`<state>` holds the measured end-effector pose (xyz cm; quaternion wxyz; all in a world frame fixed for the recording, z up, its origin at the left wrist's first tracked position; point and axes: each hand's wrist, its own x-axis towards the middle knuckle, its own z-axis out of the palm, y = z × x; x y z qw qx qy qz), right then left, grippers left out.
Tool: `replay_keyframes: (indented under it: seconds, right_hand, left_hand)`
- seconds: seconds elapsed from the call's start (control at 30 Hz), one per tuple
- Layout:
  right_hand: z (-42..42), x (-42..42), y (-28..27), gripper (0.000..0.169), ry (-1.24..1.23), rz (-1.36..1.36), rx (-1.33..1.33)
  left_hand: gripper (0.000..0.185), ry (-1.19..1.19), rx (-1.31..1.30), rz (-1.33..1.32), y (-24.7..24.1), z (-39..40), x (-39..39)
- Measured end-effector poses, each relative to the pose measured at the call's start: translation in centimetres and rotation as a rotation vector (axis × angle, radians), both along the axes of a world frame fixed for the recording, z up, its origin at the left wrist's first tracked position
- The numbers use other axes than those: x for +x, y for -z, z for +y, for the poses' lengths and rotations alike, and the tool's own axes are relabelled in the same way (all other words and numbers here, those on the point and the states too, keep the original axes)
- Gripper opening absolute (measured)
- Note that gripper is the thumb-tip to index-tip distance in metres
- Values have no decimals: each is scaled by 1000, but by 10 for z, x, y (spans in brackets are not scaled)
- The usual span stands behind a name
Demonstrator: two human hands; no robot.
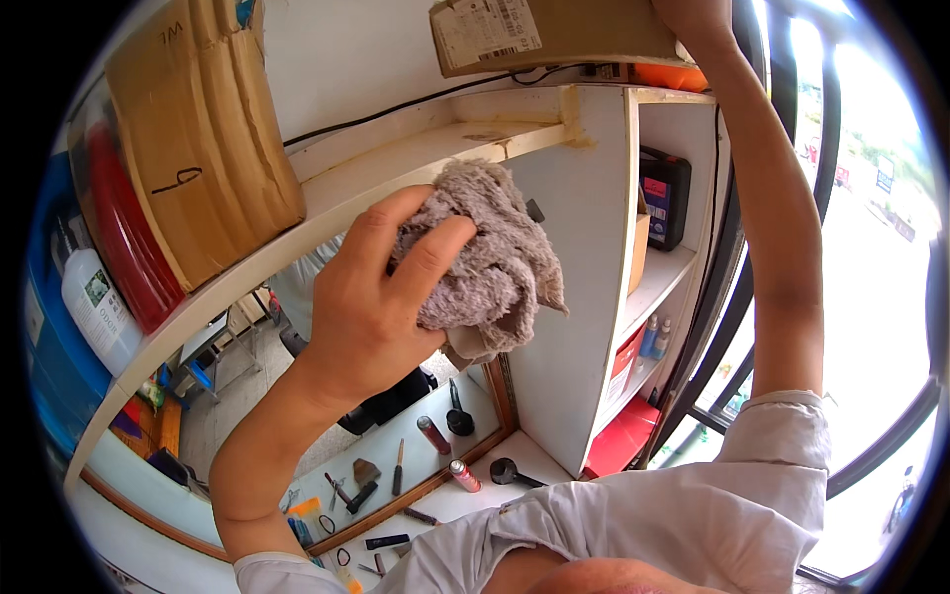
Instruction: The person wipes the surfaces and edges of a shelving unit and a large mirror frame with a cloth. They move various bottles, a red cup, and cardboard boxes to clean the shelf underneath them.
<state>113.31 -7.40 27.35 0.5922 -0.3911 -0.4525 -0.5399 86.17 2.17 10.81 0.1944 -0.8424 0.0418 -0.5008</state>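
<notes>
A crumpled grey-brown fluffy cloth (482, 267) is bunched in my left hand (378, 297), just in front of the edge of a white wooden shelf (415, 163). At the top of the view, my right hand (694, 18) is raised to the end of a cardboard box (564, 37) and holds it. The box bears a printed label and sits slightly tilted above the top of a white cabinet (564, 245). The top of the picture cuts off some of my right fingers.
A tall cardboard box (208, 156), a red container (133, 230) and a white bottle (96, 304) crowd the shelf's left. Below are a wood-framed mirror (245, 371), a spray can (464, 475) and a hair dryer (512, 472). A barred window (809, 148) is at right.
</notes>
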Motion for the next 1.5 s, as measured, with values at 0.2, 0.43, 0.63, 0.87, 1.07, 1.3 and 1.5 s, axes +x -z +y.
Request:
replay_keyframes:
  seconds: [0.2, 0.43, 0.63, 0.87, 1.07, 1.3, 1.5]
  right_hand:
    - [24, -67, 2, 34, -97, -114, -14]
    - [54, -120, 65, 29, -206, -396, 85]
    - [26, -102, 66, 22, -314, -327, -89]
    - [-59, -55, 171, 80, -838, -22, -400]
    - [-72, -31, 184, 54, -1109, 365, -318]
    - [-50, 76, 70, 43, 112, 234, -493]
    - [7, 102, 33, 40, -241, -149, -1150]
  left_hand:
    - [58, 90, 148, -30, -1, -18, 23]
    - [59, 42, 125, 16, 0, -20, 24]
    - [64, 57, 101, 50, 4, -22, 31]
    - [66, 282, 150, -118, -5, -29, 67]
    - [73, 289, 126, 44, -17, -53, 102]
    - [42, -316, 472, -532, -82, 4, 86]
    - [46, -24, 189, -287, -84, 9, 72]
